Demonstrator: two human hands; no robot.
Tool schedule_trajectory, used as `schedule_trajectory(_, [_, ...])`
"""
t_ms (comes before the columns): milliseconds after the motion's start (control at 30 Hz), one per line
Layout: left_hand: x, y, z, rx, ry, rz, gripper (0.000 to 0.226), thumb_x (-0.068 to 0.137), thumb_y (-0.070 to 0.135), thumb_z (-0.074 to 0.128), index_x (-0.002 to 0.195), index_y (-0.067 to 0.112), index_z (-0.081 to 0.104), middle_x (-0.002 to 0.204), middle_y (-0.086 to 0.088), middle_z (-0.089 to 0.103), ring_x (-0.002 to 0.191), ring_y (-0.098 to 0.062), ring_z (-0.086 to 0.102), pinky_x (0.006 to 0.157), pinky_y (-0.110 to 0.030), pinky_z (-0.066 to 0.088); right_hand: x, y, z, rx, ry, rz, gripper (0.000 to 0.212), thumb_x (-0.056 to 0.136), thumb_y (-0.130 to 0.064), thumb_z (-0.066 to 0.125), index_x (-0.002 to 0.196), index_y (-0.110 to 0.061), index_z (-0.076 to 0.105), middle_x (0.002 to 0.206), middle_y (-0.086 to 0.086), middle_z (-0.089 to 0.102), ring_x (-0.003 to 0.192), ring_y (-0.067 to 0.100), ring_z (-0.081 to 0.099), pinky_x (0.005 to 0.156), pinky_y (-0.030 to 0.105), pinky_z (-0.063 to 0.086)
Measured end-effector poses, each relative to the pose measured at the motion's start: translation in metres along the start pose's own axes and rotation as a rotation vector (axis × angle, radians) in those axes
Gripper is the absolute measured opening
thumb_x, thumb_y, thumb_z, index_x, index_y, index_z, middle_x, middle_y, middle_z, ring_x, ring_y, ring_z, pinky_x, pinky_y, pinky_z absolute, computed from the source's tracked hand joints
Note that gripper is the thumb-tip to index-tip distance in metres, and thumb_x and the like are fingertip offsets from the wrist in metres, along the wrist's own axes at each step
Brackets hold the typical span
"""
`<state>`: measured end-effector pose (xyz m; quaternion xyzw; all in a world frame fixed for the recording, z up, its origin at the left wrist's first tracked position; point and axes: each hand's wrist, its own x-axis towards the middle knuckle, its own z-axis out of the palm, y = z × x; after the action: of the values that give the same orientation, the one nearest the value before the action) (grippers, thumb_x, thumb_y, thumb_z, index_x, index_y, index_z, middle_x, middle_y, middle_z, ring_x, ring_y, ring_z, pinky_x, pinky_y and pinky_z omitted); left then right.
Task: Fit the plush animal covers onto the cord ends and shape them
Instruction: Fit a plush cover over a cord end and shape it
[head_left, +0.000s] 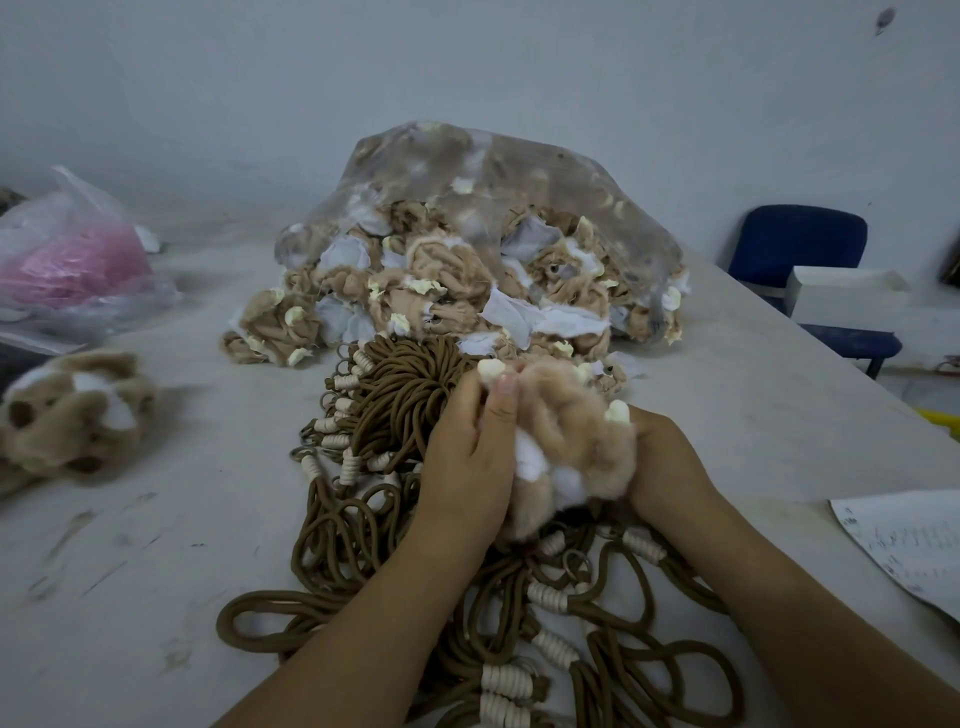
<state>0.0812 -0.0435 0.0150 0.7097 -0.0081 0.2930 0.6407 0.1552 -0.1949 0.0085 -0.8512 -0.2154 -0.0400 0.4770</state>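
1. Both your hands are clamped on one cover (571, 431). Your left hand (467, 447) grips its left side with the thumb lying up along the plush, and your right hand (665, 457) curls round its right side. The cover sits between them, just above the cords (405, 395), near the middle of the table (156, 545).
2. The cords lie in a dense tangle of loops, rings and white wrappings. If you pull one end up, neighbouring loops will likely come with it or a ring will snag.
3. The cover is bunched tight. If you force it on while crumpled, it could go on twisted, trap its cream bits inside or strain a seam.
4. The open bag (467, 171) spills loose covers against the far side of the cords. A sweep of your wrists could drag them into the tangle.
5. You cannot tell whether a cord end is inside the cover. Your fingers and the plush hide its opening.
6. The plush piece (72, 410) at the left is blurred, so you cannot judge its shape.
7. The cords run off the near edge. The pink bag (67, 260) at far left and the paper (914, 545) at right are cut off.
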Motion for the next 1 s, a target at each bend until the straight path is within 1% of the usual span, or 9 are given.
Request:
schedule_trajectory(100, [0.0,0.001,-0.001,0.009,0.03,0.002,0.028,0.103,0.033,0.04,0.092,0.021,0.062,0.086,0.001,0.066,0.072,-0.001,0.06,0.062,-0.014,0.049,0.0,-0.002,-0.006,-0.067,0.017,-0.035,0.05,0.085,0.006,0.061,0.05,-0.031,0.054,0.053,-0.022,0.061,0.056,-0.009,0.056,0.054,0.015,0.042])
schedule_trajectory(200, [0.001,0.002,-0.002,0.011,0.067,0.002,0.029,0.104,0.03,0.04,0.09,0.019,0.063,0.086,-0.005,0.064,0.075,-0.014,0.061,0.066,-0.025,0.05,-0.001,-0.009,-0.013,-0.141,0.064,-0.106,0.026,0.088,-0.019,0.057,0.062,-0.02,0.06,0.06,-0.002,0.061,0.061,0.013,0.057,0.061,0.038,0.047])
schedule_trajectory(333, [0.001,0.003,-0.002,0.024,0.057,-0.012,0.033,0.101,0.034,0.041,0.085,0.016,0.063,0.077,-0.004,0.064,0.069,-0.012,0.058,0.063,-0.025,0.049,-0.002,-0.017,-0.023,-0.271,0.07,-0.201,0.054,0.073,-0.059,0.034,0.063,-0.011,0.057,0.058,-0.002,0.054,0.057,0.017,0.048,0.058,0.025,0.03])
schedule_trajectory(467, [0.001,0.004,-0.003,-0.044,0.011,-0.081,0.048,0.086,0.055,0.04,0.086,0.015,0.066,0.078,-0.008,0.068,0.069,-0.009,0.061,0.063,-0.027,0.052,-0.001,-0.014,-0.022,-0.208,0.083,-0.168,0.041,0.078,-0.057,0.042,0.057,-0.023,0.054,0.055,-0.008,0.054,0.055,0.011,0.048,0.056,0.027,0.034])
schedule_trajectory(533, [0.002,0.003,-0.003,-0.069,-0.02,-0.122,0.052,0.082,0.06,0.04,0.084,0.015,0.067,0.072,-0.003,0.068,0.068,-0.008,0.063,0.062,-0.025,0.052,0.001,-0.008,-0.015,-0.16,0.064,-0.142,0.036,0.088,-0.033,0.055,0.055,-0.022,0.06,0.055,-0.008,0.058,0.056,0.012,0.052,0.058,0.036,0.045])
schedule_trajectory(667, [0.002,-0.001,-0.002,-0.06,-0.088,-0.173,0.057,0.079,0.069,0.041,0.083,0.019,0.068,0.079,-0.003,0.071,0.081,-0.02,0.068,0.077,-0.04,0.054,0.003,0.003,0.0,-0.005,0.017,-0.048,0.064,0.086,0.009,0.056,0.041,-0.036,0.064,0.049,-0.016,0.06,0.054,-0.011,0.056,0.06,0.012,0.043])
schedule_trajectory(733, [0.003,-0.003,-0.003,-0.042,-0.087,-0.155,0.058,0.079,0.07,0.04,0.085,0.019,0.068,0.083,-0.007,0.071,0.084,-0.022,0.069,0.079,-0.042,0.055,0.004,0.008,0.007,0.079,0.045,0.01,0.067,0.091,0.013,0.046,0.04,-0.03,0.05,0.045,-0.007,0.056,0.051,-0.02,0.052,0.072,0.023,0.042])
schedule_trajectory(833, [0.003,-0.001,-0.003,-0.049,-0.044,-0.124,0.055,0.079,0.07,0.044,0.081,0.019,0.064,0.074,-0.001,0.067,0.071,-0.015,0.064,0.068,-0.035,0.054,0.003,0.01,0.005,-0.039,0.03,-0.079,0.064,0.09,0.01,0.049,0.045,-0.034,0.048,0.046,-0.032,0.054,0.055,-0.022,0.051,0.066,0.012,0.04])
schedule_trajectory(1000, [0.005,0.001,-0.007,-0.072,0.039,-0.076,0.033,0.091,0.055,0.05,0.088,0.027,0.068,0.079,0.004,0.071,0.071,-0.008,0.067,0.058,-0.022,0.053,0.001,-0.003,-0.018,-0.086,0.047,-0.163,0.041,0.086,-0.046,0.056,0.062,-0.013,0.061,0.061,0.006,0.06,0.06,0.018,0.056,0.056,0.033,0.042])
